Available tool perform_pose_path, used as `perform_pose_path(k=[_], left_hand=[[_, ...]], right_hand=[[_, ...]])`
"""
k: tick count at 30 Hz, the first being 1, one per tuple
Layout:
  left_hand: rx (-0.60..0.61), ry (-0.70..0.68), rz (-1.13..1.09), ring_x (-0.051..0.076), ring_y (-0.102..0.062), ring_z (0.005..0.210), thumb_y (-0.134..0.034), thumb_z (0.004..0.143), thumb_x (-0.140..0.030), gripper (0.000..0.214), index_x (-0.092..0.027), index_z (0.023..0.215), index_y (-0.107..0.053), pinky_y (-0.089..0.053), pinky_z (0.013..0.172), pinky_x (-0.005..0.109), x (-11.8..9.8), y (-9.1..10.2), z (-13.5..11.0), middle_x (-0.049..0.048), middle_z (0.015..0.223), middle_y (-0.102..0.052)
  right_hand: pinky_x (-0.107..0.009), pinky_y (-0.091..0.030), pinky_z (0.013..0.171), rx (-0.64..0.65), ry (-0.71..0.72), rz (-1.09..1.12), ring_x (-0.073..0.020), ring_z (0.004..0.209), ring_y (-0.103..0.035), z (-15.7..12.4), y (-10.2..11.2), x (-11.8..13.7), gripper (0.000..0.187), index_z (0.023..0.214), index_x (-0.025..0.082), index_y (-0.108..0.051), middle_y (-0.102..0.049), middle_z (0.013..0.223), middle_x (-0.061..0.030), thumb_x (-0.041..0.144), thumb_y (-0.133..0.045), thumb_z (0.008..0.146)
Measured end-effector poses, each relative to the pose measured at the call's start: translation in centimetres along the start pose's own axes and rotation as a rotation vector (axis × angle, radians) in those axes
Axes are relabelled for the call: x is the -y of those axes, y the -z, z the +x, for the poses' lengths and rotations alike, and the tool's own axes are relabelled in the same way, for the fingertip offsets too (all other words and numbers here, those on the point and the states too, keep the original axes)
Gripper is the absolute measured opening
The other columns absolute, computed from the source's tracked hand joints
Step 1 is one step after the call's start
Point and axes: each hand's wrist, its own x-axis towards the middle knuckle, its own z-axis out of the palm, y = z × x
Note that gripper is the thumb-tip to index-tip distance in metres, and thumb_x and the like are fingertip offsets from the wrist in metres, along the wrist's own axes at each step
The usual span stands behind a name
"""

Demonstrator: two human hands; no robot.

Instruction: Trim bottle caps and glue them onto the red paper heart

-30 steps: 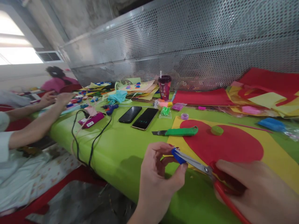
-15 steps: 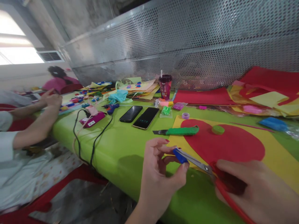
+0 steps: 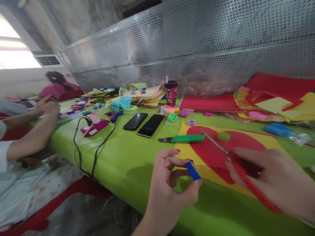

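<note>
Between thumb and forefinger, my left hand (image 3: 172,180) pinches a small flat-sided blue piece (image 3: 193,170), its material hard to make out. My right hand (image 3: 268,177) grips red-handled scissors (image 3: 243,177) by the handles. Their blades look closed and point up and left, apart from the blue piece. Beneath the scissors lies a red rounded paper shape (image 3: 214,157) on a yellow sheet (image 3: 246,191). A green cutter knife (image 3: 188,138) with its blade out rests across the sheet's left edge. A green round disc (image 3: 223,136) sits on the red paper.
Two phones (image 3: 151,125) lie left of the cutter. A purple power strip (image 3: 94,127), black cords (image 3: 104,142) and a glue gun (image 3: 114,115) are farther left. A lidded cup (image 3: 171,93) stands at the back by red sheets (image 3: 211,102). At left, another person's hands (image 3: 49,106) are raised.
The scissors have moved up and to the right, away from the blue piece they were touching. My left hand still pinches that piece, now turned more steeply.
</note>
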Motion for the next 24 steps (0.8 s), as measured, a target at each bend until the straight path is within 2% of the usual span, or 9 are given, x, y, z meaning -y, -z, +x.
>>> perform_pose_path(k=[3,6,9,13,16,19,21,24], left_hand=[[0.023,0.026,-0.068,0.011,-0.066,0.086,-0.071,0.064,0.002,0.049,-0.025,0.101,-0.053,-0.054,0.075,0.019,-0.3,0.1,0.0,-0.0049,0.084,-0.062],[0.098,0.068,-0.137,0.012,-0.066,0.084,-0.07,0.068,-0.002,0.035,-0.022,0.095,-0.061,-0.053,0.074,0.019,-0.4,0.7,0.1,-0.0016,0.086,-0.065],[0.131,0.16,-0.171,0.015,-0.064,0.084,-0.069,0.073,-0.01,0.022,-0.018,0.093,-0.066,-0.052,0.074,0.023,-0.2,1.6,0.6,0.0036,0.09,-0.066],[0.192,0.335,-0.251,0.018,-0.062,0.083,-0.067,0.076,-0.02,0.015,-0.015,0.091,-0.068,-0.05,0.066,0.026,0.3,2.6,2.1,0.0087,0.101,-0.064],[0.208,0.401,-0.243,0.017,-0.06,0.079,-0.06,0.082,-0.024,0.018,-0.014,0.095,-0.067,-0.045,0.062,0.025,0.1,2.5,3.1,0.0085,0.096,-0.063],[0.25,0.45,-0.208,0.013,-0.055,0.074,-0.057,0.079,-0.021,0.019,-0.013,0.095,-0.066,-0.04,0.063,0.023,-0.5,2.2,3.6,0.0056,0.083,-0.062],[0.288,0.488,-0.153,0.012,-0.05,0.066,-0.056,0.078,-0.025,0.019,-0.013,0.089,-0.064,-0.037,0.061,0.023,-1.0,1.8,3.7,0.0038,0.074,-0.059],[0.345,0.46,0.125,0.011,-0.044,0.059,-0.053,0.084,-0.04,0.028,-0.014,0.085,-0.064,-0.032,0.056,0.023,-1.4,1.3,4.1,0.0014,0.068,-0.056]], right_hand=[[-0.023,-0.03,0.031,-0.001,0.219,-0.067,-0.0112,0.03,-0.04,0.0,-0.6,0.0,0.026,0.06,0.025,-0.051,-0.048,0.041,0.0026,0.03,-0.043,0.085],[-0.026,-0.026,0.033,-0.032,0.303,-0.235,-0.0145,0.032,-0.042,-0.2,-1.0,-0.6,0.02,0.063,0.025,-0.049,-0.049,0.043,0.0014,0.028,-0.043,0.081],[-0.029,-0.027,0.039,-0.006,0.299,-0.374,-0.0191,0.038,-0.048,-0.3,-1.3,-1.2,0.013,0.065,0.025,-0.048,-0.053,0.048,-0.001,0.027,-0.045,0.078],[-0.031,-0.034,0.048,0.067,0.226,-0.41,-0.0207,0.049,-0.055,-0.4,-1.3,-1.5,0.009,0.067,0.024,-0.049,-0.059,0.058,-0.0027,0.026,-0.048,0.076],[-0.033,-0.039,0.057,0.083,0.19,-0.414,-0.0218,0.059,-0.06,-0.2,-1.2,-1.4,0.005,0.072,0.022,-0.052,-0.065,0.068,-0.0033,0.02,-0.048,0.074],[-0.035,-0.042,0.066,0.088,0.187,-0.417,-0.0236,0.069,-0.064,-0.1,-1.1,-1.0,0.01,0.078,0.02,-0.056,-0.069,0.078,-0.0052,0.018,-0.049,0.071],[-0.036,-0.043,0.072,0.089,0.188,-0.414,-0.0238,0.072,-0.064,-0.1,-0.9,-0.7,0.014,0.081,0.019,-0.058,-0.07,0.082,-0.0062,0.018,-0.051,0.069],[-0.037,-0.043,0.078,0.085,0.181,-0.417,-0.0235,0.076,-0.064,-0.2,-0.8,-0.6,0.016,0.081,0.018,-0.059,-0.069,0.083,-0.006,0.017,-0.054,0.066]])
